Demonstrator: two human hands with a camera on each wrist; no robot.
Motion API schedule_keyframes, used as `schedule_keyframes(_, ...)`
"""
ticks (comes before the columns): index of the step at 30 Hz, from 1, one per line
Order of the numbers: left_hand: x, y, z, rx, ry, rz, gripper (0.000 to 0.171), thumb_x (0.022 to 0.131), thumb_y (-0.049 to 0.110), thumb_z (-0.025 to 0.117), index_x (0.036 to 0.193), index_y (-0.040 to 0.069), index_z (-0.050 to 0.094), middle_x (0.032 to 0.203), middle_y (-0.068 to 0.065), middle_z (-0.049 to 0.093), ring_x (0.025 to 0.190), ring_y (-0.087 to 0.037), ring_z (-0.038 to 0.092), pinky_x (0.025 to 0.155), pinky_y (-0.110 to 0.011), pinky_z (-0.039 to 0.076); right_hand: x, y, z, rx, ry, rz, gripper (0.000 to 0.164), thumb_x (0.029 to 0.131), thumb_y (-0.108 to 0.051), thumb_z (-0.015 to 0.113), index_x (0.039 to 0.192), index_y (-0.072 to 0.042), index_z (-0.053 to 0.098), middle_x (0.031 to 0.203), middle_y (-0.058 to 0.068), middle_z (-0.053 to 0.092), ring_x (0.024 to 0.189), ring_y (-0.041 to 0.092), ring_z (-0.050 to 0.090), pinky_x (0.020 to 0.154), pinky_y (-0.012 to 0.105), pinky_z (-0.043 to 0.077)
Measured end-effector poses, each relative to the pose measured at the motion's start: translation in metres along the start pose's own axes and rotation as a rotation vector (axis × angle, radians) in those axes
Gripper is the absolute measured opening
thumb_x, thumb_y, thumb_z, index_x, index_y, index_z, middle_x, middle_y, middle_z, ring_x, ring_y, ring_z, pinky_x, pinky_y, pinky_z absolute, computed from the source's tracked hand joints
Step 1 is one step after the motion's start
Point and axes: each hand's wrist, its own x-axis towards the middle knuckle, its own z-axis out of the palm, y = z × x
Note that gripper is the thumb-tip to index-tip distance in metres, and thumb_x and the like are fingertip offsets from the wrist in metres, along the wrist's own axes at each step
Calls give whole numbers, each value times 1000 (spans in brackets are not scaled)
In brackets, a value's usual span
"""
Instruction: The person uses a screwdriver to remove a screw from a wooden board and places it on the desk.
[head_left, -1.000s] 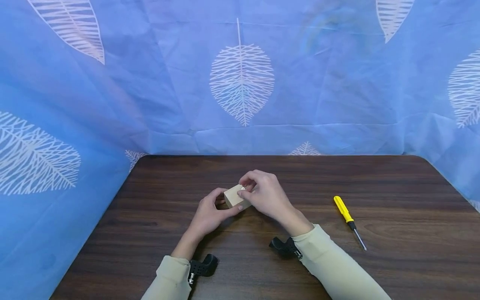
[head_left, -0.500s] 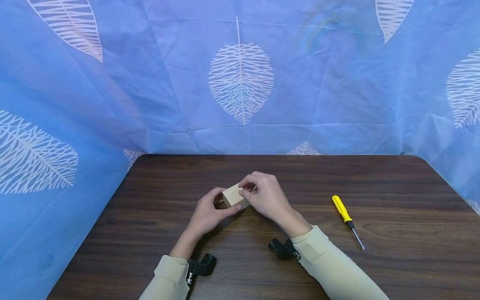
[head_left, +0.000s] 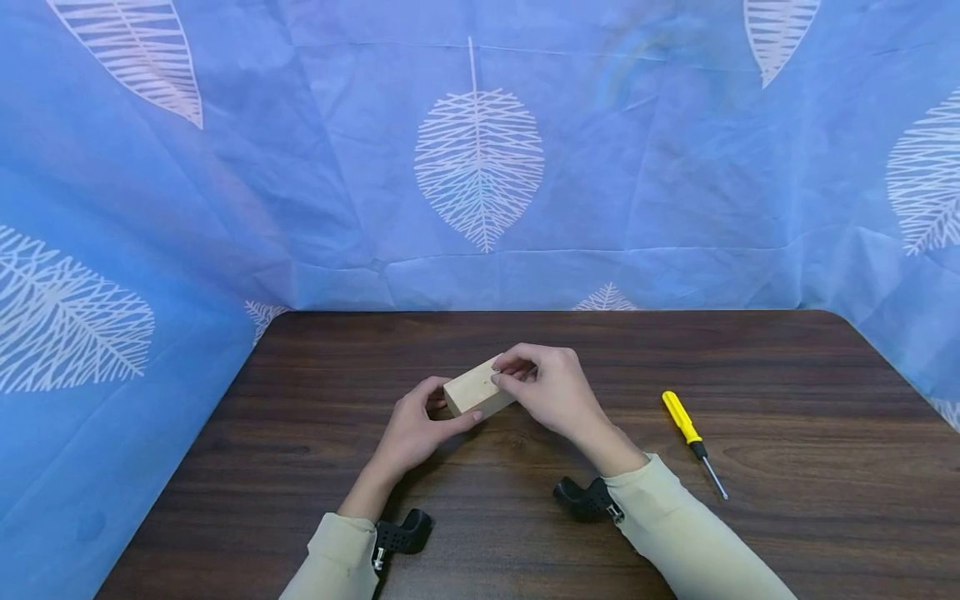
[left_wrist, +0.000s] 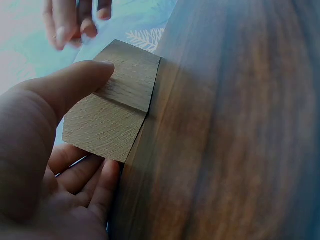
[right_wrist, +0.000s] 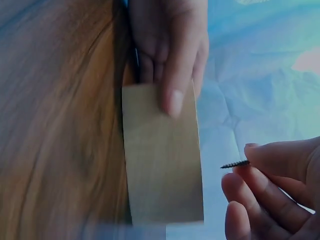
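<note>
A pale wooden block (head_left: 474,388) lies on the table, its end face toward my left hand (head_left: 415,429). That hand grips the block, thumb along the near side and fingers round the far side. My right hand (head_left: 562,393) is raised beside the block's upper face, pinching a small dark screw (right_wrist: 235,164) between thumb and forefinger. In the right wrist view the screw's threaded point sticks out from the fingertips, apart from the block, and its head is hidden by them. A small dark mark shows on the block's top face in the head view.
A screwdriver (head_left: 682,418) with a yellow handle and metal shaft lies on the dark wooden table (head_left: 247,492), to the right of the right hand. Behind the table hangs a blue cloth (head_left: 337,167) with white leaf prints.
My right hand has shifted to the right, lifting the screw off the spot on the block's top and uncovering more of that face. The left hand keeps its grip on the block.
</note>
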Motion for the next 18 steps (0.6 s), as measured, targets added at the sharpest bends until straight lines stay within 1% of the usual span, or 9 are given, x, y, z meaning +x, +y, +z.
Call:
schedule_keyframes(4,0,-1,1,-2,2,1,50,90,36,89,133,20,70,135,-9,71,130,-36,66,104,-56,58,-10,14,-15,-32,-16,74,8,96,-15,82,104,-14,83,93,-1,80,81,10,71,73,26,58)
schedule_keyframes(11,-1,-2,2,-6,7,-5,51,90,36,89,134,20,69,137,-10,70,131,-38,65,105,-57,57,-34,43,-47,-144,-48,211,10,98,-17,80,106,-11,82,93,1,79,81,11,70,75,33,57)
schedule_keyframes(14,-1,-1,2,-5,7,-1,50,91,36,89,134,20,69,136,-10,70,132,-38,66,105,-57,57,-44,51,-59,-173,-55,273,13,97,-19,80,107,-10,81,93,1,80,80,11,71,75,35,58)
schedule_keyframes(18,-2,0,3,-3,9,2,50,91,36,88,134,20,70,136,-10,70,131,-37,66,105,-57,57,-54,58,-70,-204,-64,346,17,96,-22,81,108,-9,79,92,0,80,76,9,71,76,38,59)
